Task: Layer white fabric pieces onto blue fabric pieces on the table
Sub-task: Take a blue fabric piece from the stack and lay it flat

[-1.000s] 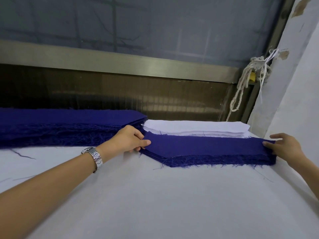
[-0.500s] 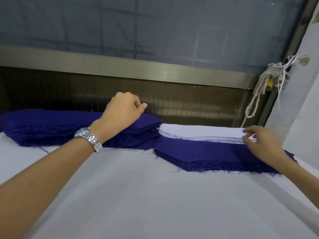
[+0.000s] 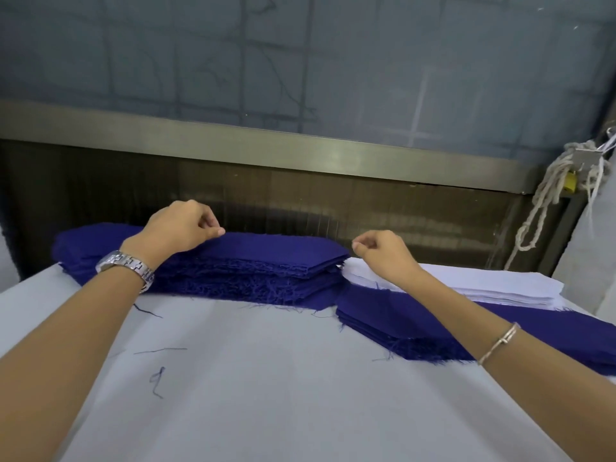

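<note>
White fabric pieces beside blue stack

Two bare forearms, left hand with a silver metal wristwatch at the wrist, its broad band made of polished rectangular links, right hand with a thin pale metal bangle sitting loosely just behind the wrist

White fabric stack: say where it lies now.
Head view, far right: the stack of white fabric pieces lies behind the low blue fabric pile, beside the tall blue fabric pile, its left end beneath the right hand.
</note>
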